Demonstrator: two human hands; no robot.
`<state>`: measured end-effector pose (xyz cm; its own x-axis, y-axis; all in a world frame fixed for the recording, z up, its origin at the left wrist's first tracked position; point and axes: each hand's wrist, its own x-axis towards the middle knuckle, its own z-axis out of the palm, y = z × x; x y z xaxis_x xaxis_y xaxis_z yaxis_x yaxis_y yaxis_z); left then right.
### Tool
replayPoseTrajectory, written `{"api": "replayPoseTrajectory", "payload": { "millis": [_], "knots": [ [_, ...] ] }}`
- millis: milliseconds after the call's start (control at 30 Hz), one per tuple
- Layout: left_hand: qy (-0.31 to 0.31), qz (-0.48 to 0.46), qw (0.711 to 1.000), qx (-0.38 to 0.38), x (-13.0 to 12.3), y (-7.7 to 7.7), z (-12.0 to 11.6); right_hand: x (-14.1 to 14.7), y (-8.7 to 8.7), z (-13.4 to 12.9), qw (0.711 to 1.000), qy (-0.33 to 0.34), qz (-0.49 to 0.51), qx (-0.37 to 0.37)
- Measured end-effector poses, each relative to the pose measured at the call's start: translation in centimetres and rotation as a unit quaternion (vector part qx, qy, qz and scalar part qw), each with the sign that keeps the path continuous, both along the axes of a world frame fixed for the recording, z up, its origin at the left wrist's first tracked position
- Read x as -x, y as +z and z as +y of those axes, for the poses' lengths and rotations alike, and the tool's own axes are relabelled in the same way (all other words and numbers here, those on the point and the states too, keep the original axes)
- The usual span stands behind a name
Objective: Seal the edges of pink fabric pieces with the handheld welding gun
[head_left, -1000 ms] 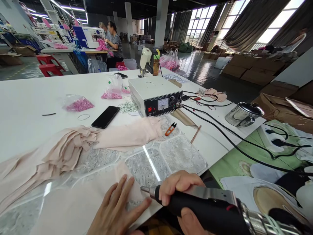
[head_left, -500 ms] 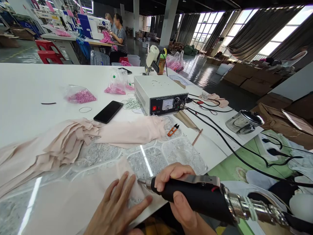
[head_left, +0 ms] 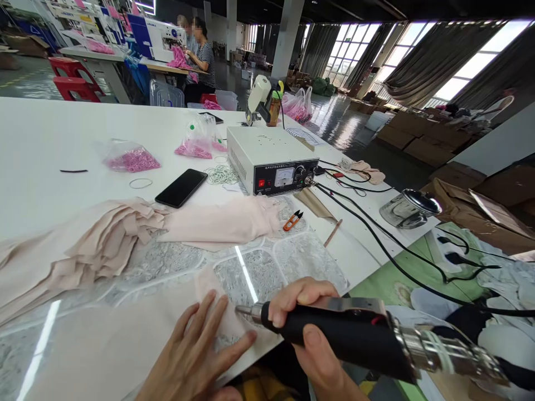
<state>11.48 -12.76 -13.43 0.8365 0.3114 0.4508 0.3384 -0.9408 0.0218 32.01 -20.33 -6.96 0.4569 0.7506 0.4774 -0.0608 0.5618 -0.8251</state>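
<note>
My left hand (head_left: 194, 342) lies flat with its fingers apart on a thin pale-pink fabric piece (head_left: 108, 340) at the table's near edge. In my right hand (head_left: 311, 328) is a black ultrasonic hand tool (head_left: 346, 337), gripped round its barrel, thumb below and fingers above. The tool's pointed metal tip (head_left: 246, 310) is at the fabric's edge, just right of my left fingertips. Whether the tip touches the cloth I cannot tell. Behind lie a folded pale-pink fabric stack (head_left: 221, 221) and a fanned pile of the same fabric (head_left: 96, 236).
Beyond the fabric are a white generator box (head_left: 284, 172), a phone (head_left: 181, 187), orange thread snips (head_left: 293, 220), rubber bands (head_left: 222, 174) and bags of pink pieces (head_left: 132, 157). Black cables (head_left: 376, 239) run right past a lidded jar (head_left: 409, 208). Co-workers (head_left: 203, 58) sit at sewing machines behind.
The view has shifted slightly. The tool tip has barely moved against the fabric, and both hands keep their pose.
</note>
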Motion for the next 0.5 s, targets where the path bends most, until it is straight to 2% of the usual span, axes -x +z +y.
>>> {"api": "replayPoseTrajectory", "payload": {
  "millis": [167,333,500],
  "knots": [
    [0.007,-0.027,0.999,0.022,-0.3,0.16,-0.41,-0.33,0.46,-1.3,1.0,-0.014,0.004,0.011],
    [0.013,0.01,1.0,0.009,-0.1,-0.4,-0.45,-0.04,0.44,-1.12,1.0,-0.014,-0.003,0.004],
    [0.009,-0.001,1.0,0.015,0.04,-0.52,-0.39,-0.09,-0.09,-1.05,1.0,0.004,-0.001,0.027]
  ]
}}
